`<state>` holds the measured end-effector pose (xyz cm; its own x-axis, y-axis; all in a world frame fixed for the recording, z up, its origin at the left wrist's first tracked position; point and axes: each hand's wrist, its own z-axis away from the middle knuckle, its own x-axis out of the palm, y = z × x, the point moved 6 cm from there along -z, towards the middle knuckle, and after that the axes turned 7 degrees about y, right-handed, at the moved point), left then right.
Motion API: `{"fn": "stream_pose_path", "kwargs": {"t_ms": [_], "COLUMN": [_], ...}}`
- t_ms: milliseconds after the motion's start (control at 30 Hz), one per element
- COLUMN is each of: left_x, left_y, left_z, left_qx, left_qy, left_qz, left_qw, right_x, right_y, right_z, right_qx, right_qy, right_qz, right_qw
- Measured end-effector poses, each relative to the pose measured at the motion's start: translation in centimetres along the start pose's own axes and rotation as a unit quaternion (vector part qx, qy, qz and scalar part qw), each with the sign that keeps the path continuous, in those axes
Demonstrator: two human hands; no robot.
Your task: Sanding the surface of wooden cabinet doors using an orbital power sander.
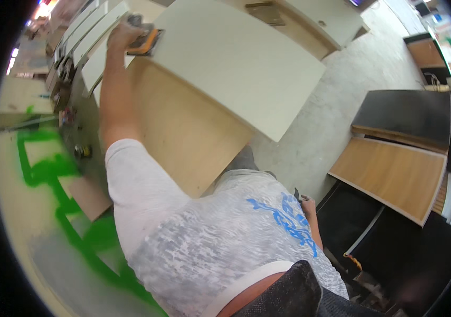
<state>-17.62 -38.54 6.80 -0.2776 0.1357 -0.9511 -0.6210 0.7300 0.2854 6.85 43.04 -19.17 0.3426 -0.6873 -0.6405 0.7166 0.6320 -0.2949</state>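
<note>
My left arm reaches to the far left, where my left hand (125, 33) is closed around a hand sander (146, 43) with an orange frame and a dark, flat base. The sander is at the left corner of a large pale panel (230, 58). That panel lies over a light wooden board (183, 124), its near corner jutting past the board. Low by my right side, my right hand (308, 207) grips a small dark, flat thing (297, 195) whose kind I cannot make out.
Several pale panels (96, 34) lean in a row at the far left. At right, a wood-faced panel (391, 174) lies by dark panels (402, 116). Another pale panel (315, 21) stands beyond the work surface. A small can (83, 151) sits left, near green paint marks (72, 227).
</note>
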Motion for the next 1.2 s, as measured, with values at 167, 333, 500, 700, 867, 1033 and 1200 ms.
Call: {"fn": "stream_pose_path", "kwargs": {"t_ms": [167,333,500,700,867,1033,1200], "left_x": [0.6,1.9,2.0,2.7,2.3,3.4,3.2], "left_y": [5.8,17.2,26.1,33.8,35.7,32.4,26.6], "left_z": [0.0,8.3,19.7,29.0,31.8,25.8,15.8], "left_qx": [0.100,0.227,0.286,0.335,0.376,0.348,0.269], "left_qy": [-0.006,-0.077,-0.050,-0.099,-0.150,-0.076,-0.068], "left_qz": [0.024,0.025,0.013,0.044,0.037,0.038,0.015], "left_qw": [0.995,0.971,0.957,0.936,0.914,0.934,0.961], "right_x": [3.2,7.4,9.0,11.9,13.2,10.2,7.6], "right_y": [-0.1,2.2,3.4,10.1,14.6,13.2,9.7], "right_z": [-4.3,-6.4,-3.0,-1.2,2.0,4.7,4.9], "right_qx": [0.003,-0.091,0.028,0.083,0.149,0.124,0.105], "right_qy": [-0.021,-0.045,-0.075,-0.101,-0.114,-0.100,-0.093], "right_qz": [-0.090,-0.067,-0.089,-0.153,-0.143,-0.108,-0.071], "right_qw": [0.996,0.993,0.993,0.980,0.972,0.981,0.988]}}
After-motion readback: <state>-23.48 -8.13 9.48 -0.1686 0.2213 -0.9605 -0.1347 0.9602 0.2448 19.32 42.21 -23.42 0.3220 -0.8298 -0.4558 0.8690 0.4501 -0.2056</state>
